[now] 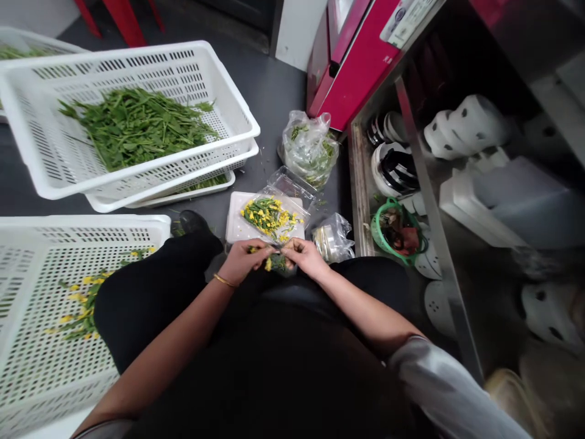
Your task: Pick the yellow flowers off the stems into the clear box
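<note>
The left hand and right hand meet over the lap, fingertips almost touching, each pinched shut on an end of one small sprig of yellow flowers. This looks like the plucking step. Picked blossoms lie heaped on the white tray on the floor just beyond the knuckles, so any next move calls for a light pinch and a short reach forward.

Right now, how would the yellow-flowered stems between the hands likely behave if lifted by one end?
Probably floppy: the flower stems look thin, pinched between left hand and right hand. Likely very light, as fingertips alone hold them. Blossoms may shed: loose yellow bits lie on the white tray.
</note>
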Demonstrator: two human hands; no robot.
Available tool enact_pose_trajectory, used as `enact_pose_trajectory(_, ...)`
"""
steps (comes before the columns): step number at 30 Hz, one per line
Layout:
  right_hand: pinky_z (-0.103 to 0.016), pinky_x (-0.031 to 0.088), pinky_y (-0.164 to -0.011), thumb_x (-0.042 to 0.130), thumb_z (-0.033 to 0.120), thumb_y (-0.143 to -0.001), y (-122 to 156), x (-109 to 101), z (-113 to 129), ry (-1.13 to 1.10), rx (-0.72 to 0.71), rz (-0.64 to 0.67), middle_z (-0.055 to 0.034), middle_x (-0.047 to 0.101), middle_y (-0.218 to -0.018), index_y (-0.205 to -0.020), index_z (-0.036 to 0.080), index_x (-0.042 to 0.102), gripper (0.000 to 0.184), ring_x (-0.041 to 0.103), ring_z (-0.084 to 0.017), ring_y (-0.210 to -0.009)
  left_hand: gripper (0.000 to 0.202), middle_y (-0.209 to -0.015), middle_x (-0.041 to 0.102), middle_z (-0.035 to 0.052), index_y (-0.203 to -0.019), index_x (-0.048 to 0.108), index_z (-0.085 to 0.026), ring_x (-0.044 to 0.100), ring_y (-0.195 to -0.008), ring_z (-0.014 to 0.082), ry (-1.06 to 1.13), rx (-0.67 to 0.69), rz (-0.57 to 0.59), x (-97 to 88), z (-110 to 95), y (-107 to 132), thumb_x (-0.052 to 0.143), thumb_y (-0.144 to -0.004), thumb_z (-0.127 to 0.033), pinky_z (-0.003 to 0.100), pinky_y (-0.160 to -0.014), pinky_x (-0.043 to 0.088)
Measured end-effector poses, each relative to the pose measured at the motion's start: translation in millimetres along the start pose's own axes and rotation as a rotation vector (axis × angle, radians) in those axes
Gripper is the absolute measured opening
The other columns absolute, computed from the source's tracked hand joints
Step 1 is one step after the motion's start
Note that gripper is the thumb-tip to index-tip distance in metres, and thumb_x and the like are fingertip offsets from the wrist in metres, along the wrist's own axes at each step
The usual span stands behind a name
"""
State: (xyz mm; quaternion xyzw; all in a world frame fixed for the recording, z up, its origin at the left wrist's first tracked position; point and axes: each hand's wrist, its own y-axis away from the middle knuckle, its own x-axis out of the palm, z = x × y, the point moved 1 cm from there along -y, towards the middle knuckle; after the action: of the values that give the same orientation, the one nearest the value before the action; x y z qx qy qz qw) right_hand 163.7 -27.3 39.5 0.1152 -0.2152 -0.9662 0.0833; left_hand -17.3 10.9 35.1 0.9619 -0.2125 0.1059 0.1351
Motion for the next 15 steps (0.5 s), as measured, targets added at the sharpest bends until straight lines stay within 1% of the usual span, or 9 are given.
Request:
enact_pose_trajectory(2, -0.023, 0.047, -0.056, 0.062, 0.035, -0.073, -11.0, -16.8, 0.8, 0.200, 0.026, 0.248, 0.0019, 0.060, -0.064, -0.083, 0.015, 0.057, 0.023, 0.057, -0.010, -0.054, 0.015, -0.059, 0.055, 0.0036, -0.059, 0.064, -0.014, 0.045, -0.047, 0.0099, 0.279, -0.076, 0.013, -10.5, 2.9, -6.3, 0.067, -0.066, -0.027, 0.022, -0.040, 0.030)
enact_pose_trajectory(3, -0.024, 0.048, -0.062, 0.064, 0.029, -0.071, -20.2, -25.5, 3.2, 0.340, -0.001, 0.343, 0.0001, 0.063, -0.071, -0.087, 0.015, 0.060, 0.022, 0.059, -0.012, -0.062, 0.013, -0.063, 0.058, 0.0052, -0.061, 0.064, -0.014, 0.049, -0.050, 0.0116, 0.383, -0.091, 0.018, -15.2, 3.9, -10.2, 0.066, -0.065, -0.026, 0.022, -0.040, 0.033)
enact_pose_trajectory(4, -0.025, 0.048, -0.068, 0.064, 0.024, -0.071, -32.4, -33.2, 6.8, 0.496, -0.053, 0.383, -0.0017, 0.065, -0.080, -0.092, 0.015, 0.061, 0.023, 0.061, -0.013, -0.071, 0.011, -0.069, 0.061, 0.0068, -0.065, 0.064, -0.014, 0.053, -0.055, 0.0137, 0.450, -0.103, 0.019, -19.0, 4.8, -14.7, 0.066, -0.063, -0.025, 0.022, -0.042, 0.036)
enact_pose_trajectory(5, -0.026, 0.047, -0.074, 0.062, 0.020, -0.073, -47.5, -39.3, 11.0, 0.651, -0.125, 0.341, -0.0033, 0.066, -0.089, -0.095, 0.016, 0.063, 0.023, 0.061, -0.014, -0.079, 0.013, -0.073, 0.063, 0.0082, -0.071, 0.065, -0.013, 0.056, -0.060, 0.0155, 0.484, -0.119, 0.011, -21.9, 5.5, -19.6, 0.067, -0.062, -0.023, 0.023, -0.043, 0.040)
enact_pose_trajectory(6, -0.027, 0.045, -0.079, 0.056, 0.019, -0.078, -64.9, -43.2, 15.4, 0.786, -0.181, 0.212, -0.0050, 0.065, -0.096, -0.098, 0.016, 0.063, 0.022, 0.060, -0.015, -0.086, 0.018, -0.075, 0.064, 0.0087, -0.077, 0.065, -0.013, 0.057, -0.061, 0.0163, 0.497, -0.142, -0.003, -23.8, 6.1, -24.9, 0.067, -0.061, -0.021, 0.024, -0.044, 0.041)
enact_pose_trajectory(8, -0.029, 0.044, -0.082, 0.044, 0.023, -0.087, -102.7, -43.1, 22.0, 1.008, -0.236, -0.028, -0.0084, 0.059, -0.112, -0.110, 0.019, 0.061, 0.028, 0.058, -0.018, -0.095, 0.022, -0.065, 0.061, 0.0055, -0.081, 0.064, -0.013, 0.054, -0.055, 0.0136, 0.506, -0.181, -0.061, -25.3, 6.5, -35.9, 0.069, -0.060, -0.019, 0.022, -0.042, 0.039)
enact_pose_trajectory(10, -0.029, 0.044, -0.079, 0.039, 0.023, -0.089, -138.4, -35.2, 23.5, 1.176, -0.260, -0.022, -0.0095, 0.055, -0.120, -0.115, 0.021, 0.058, 0.032, 0.058, -0.019, -0.092, 0.018, -0.052, 0.051, -0.0009, -0.074, 0.060, -0.013, 0.045, -0.044, 0.0084, 0.530, -0.189, -0.140, -25.6, 6.2, -45.9, 0.070, -0.060, -0.019, 0.018, -0.037, 0.031)
enact_pose_trajectory(12, -0.029, 0.044, -0.075, 0.037, 0.021, -0.090, -164.5, -28.8, 21.3, 1.293, -0.252, 0.050, -0.0109, 0.056, -0.117, -0.112, 0.019, 0.060, 0.032, 0.059, -0.020, -0.087, 0.019, -0.045, 0.040, -0.0057, -0.071, 0.058, -0.013, 0.034, -0.038, 0.0047, 0.553, -0.202, -0.215, -25.8, 6.6, -52.9, 0.071, -0.059, -0.020, 0.015, -0.034, 0.022)
enact_pose_trajectory(15, -0.029, 0.044, -0.073, 0.037, 0.024, -0.090, -176.5, -32.4, 18.3, 1.355, -0.261, 0.098, -0.0115, 0.058, -0.111, -0.105, 0.017, 0.064, 0.032, 0.059, -0.021, -0.087, 0.024, -0.043, 0.036, -0.0077, -0.076, 0.062, -0.012, 0.028, -0.036, 0.0029, 0.518, -0.264, -0.290, -25.0, 10.7, -56.6, 0.073, -0.058, -0.021, 0.014, -0.033, 0.016)
